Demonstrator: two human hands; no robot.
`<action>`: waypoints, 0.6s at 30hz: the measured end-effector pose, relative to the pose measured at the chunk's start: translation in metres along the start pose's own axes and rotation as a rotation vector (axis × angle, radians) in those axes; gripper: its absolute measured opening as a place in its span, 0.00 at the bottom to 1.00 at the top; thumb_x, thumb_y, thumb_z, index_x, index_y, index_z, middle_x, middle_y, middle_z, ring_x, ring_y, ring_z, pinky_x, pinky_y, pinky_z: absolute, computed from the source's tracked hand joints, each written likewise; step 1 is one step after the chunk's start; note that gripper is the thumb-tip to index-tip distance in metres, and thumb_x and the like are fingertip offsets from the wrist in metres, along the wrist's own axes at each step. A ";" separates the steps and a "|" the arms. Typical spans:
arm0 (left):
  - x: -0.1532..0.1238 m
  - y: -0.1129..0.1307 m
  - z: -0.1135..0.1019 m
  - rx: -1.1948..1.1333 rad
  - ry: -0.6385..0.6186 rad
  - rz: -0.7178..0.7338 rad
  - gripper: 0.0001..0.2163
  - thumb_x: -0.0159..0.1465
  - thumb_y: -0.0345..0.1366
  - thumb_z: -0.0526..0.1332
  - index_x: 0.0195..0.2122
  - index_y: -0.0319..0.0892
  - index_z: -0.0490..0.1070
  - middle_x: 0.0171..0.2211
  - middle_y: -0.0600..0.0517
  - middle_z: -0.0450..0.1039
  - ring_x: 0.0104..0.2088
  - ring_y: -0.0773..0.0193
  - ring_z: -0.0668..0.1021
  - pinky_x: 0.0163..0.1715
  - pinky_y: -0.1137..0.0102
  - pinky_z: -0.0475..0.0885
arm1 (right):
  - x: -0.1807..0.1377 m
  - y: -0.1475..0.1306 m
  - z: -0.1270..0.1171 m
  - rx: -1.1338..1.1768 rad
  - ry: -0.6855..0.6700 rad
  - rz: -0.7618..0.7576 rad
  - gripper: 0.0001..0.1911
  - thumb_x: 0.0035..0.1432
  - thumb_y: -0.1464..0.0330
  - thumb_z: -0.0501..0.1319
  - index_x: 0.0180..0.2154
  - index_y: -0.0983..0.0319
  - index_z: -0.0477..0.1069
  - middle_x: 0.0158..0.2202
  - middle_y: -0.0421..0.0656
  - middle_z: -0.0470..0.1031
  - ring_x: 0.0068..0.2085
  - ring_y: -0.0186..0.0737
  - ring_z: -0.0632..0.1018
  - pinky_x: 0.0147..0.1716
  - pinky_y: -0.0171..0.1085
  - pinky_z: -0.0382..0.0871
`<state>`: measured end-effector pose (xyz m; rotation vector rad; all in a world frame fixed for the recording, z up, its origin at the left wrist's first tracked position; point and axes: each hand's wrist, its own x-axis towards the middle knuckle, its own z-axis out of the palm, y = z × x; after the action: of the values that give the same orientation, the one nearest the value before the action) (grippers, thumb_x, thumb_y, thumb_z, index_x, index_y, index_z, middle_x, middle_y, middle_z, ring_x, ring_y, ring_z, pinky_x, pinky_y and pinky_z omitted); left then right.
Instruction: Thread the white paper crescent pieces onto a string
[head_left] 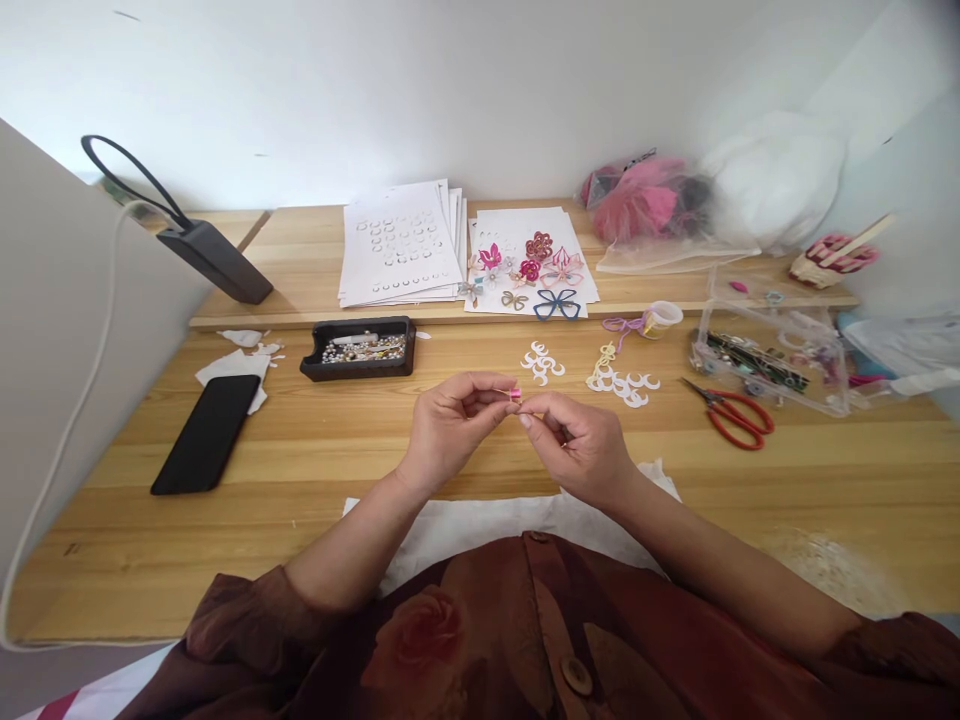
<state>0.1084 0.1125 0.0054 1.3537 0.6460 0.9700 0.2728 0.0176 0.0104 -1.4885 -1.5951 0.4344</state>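
In front of my chest both hands meet at the fingertips. My left hand (452,424) is closed, with a small pink piece (515,394) pinched between thumb and fingers. Most of that piece is hidden, so its exact kind does not show. My right hand (583,446) is pinched shut against its lower edge; whatever lies between those fingertips is too small to make out. Just beyond the hands lie white crescent-shaped cutouts (541,364) in a loose heap. A second group of crescents (628,386) is to the right, beside a yellow cord (602,362).
Red-handled pliers (739,418) lie right, before a clear plastic box (772,350). A black tray (358,348) of beads and a phone (206,435) are left. Flower and butterfly ornaments (557,304) rest on paper (487,225) on the raised shelf. A small cup (663,319) holds purple cord.
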 end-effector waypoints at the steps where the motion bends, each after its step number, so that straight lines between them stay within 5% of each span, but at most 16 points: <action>1: 0.000 0.000 -0.001 -0.002 -0.008 -0.004 0.15 0.55 0.40 0.79 0.41 0.41 0.83 0.38 0.47 0.86 0.38 0.60 0.87 0.45 0.65 0.86 | 0.000 0.000 0.000 -0.019 0.003 -0.007 0.07 0.68 0.66 0.60 0.41 0.57 0.79 0.19 0.34 0.65 0.20 0.32 0.62 0.25 0.36 0.58; 18: -0.001 -0.004 -0.002 0.231 0.004 0.169 0.09 0.62 0.34 0.72 0.44 0.43 0.85 0.43 0.45 0.86 0.39 0.62 0.87 0.41 0.70 0.85 | -0.001 0.004 0.001 -0.026 0.002 -0.001 0.08 0.67 0.67 0.60 0.41 0.58 0.79 0.19 0.33 0.64 0.20 0.32 0.64 0.25 0.36 0.59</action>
<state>0.1073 0.1127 0.0007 1.6314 0.6697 1.0568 0.2744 0.0178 0.0058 -1.5073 -1.6050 0.4131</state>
